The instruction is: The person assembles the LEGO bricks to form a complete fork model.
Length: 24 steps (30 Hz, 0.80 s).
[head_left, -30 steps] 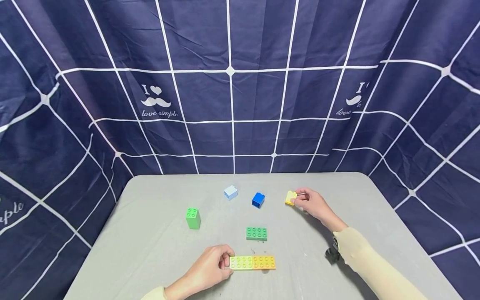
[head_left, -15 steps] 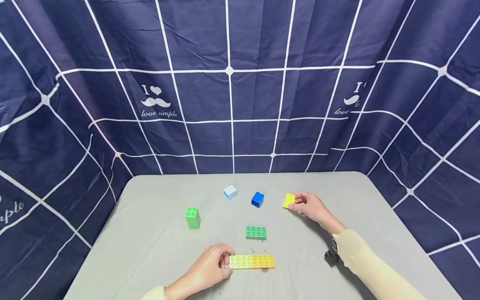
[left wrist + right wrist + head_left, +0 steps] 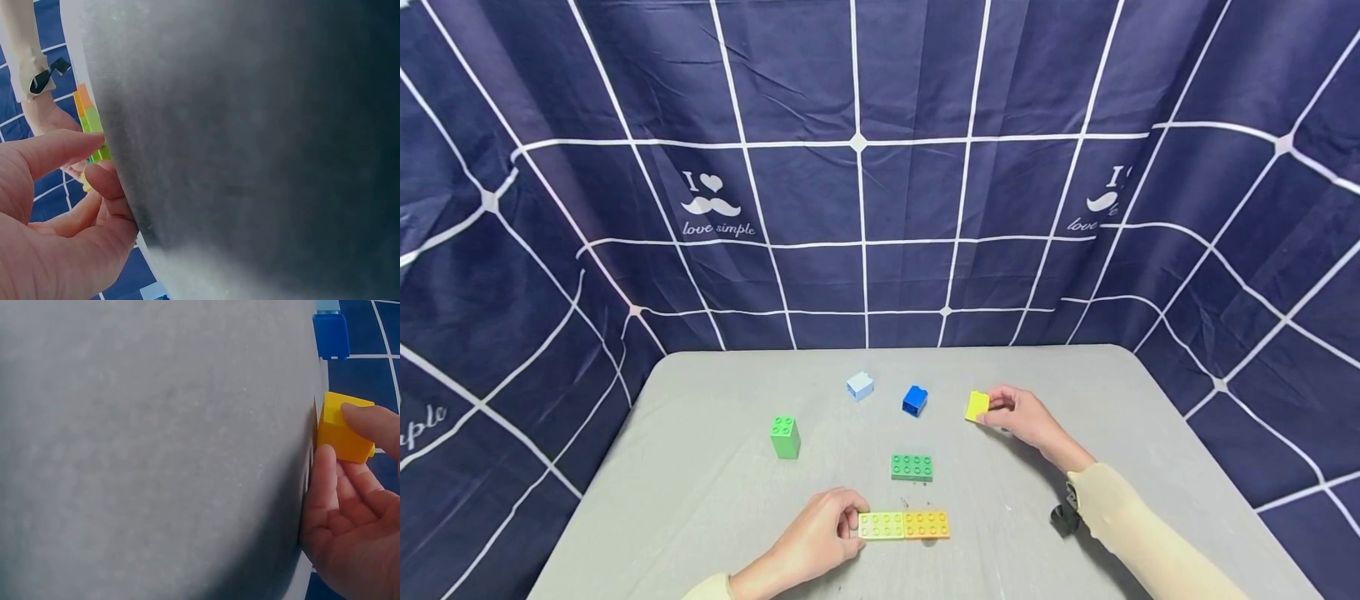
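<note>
The small yellow plastic brick (image 3: 977,407) is nearer the far edge of the grey table (image 3: 692,492), between mid-table and the far right corner. The right hand (image 3: 1021,414) pinches it: thumb on one face, fingers clamped opposite. Smooth faces show; a bit of stud peeks out in the right wrist view, so it's prob. on its side. Can't tell if it touches the table. For good handling: keep the pinch light, fingertips off the studs & hollow side, turn it studs-up w/ the wrist before any pressing.

The left hand (image 3: 820,533), toward the near edge, has thumb & finger closed on the left end of the pale lime eight-stud brick (image 3: 881,526), end to end w/ the orange eight-stud brick (image 3: 927,524). Best to brace that end w/o shoving, b/c a sideways nudge could open the seam.

Just beyond: the flat green eight-stud brick (image 3: 912,467). Toward the left edge: the tall light-green brick (image 3: 786,437). Nr the far edge: the dark blue brick (image 3: 914,401) & the pale blue brick (image 3: 861,386), well clear of the lime-orange pair.
</note>
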{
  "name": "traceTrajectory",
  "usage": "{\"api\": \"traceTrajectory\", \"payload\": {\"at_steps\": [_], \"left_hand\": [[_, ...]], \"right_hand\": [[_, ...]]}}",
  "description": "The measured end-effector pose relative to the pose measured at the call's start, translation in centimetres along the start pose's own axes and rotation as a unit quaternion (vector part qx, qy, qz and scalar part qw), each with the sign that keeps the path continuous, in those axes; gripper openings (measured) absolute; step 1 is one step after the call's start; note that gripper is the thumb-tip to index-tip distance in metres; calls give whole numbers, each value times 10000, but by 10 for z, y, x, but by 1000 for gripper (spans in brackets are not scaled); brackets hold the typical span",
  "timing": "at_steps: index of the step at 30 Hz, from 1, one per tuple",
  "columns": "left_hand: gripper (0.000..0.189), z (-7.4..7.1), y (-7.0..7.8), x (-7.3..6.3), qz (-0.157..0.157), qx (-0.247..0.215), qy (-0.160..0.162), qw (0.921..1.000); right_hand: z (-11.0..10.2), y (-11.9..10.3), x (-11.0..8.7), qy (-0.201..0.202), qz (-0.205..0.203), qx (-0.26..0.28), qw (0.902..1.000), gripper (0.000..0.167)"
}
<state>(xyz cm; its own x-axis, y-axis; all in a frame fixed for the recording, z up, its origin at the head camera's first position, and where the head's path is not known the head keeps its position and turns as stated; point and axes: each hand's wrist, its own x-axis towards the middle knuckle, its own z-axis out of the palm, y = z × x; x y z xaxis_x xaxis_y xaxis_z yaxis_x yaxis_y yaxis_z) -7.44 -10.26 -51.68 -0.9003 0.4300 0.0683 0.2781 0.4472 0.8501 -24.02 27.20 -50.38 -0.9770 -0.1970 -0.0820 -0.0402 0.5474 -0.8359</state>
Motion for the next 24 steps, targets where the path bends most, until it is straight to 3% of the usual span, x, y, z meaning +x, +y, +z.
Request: {"api": "traceTrajectory", "payload": {"at_steps": [13,24], "left_hand": [[31,-1,1,2,-8,-74,-1,10000],[32,-1,1,2,-80,-206,-95,9997]], "right_hand": [[-1,-7,-11,14,60,316,9995,47],[4,-12,-33,-156,-40,429,9990,51]]}}
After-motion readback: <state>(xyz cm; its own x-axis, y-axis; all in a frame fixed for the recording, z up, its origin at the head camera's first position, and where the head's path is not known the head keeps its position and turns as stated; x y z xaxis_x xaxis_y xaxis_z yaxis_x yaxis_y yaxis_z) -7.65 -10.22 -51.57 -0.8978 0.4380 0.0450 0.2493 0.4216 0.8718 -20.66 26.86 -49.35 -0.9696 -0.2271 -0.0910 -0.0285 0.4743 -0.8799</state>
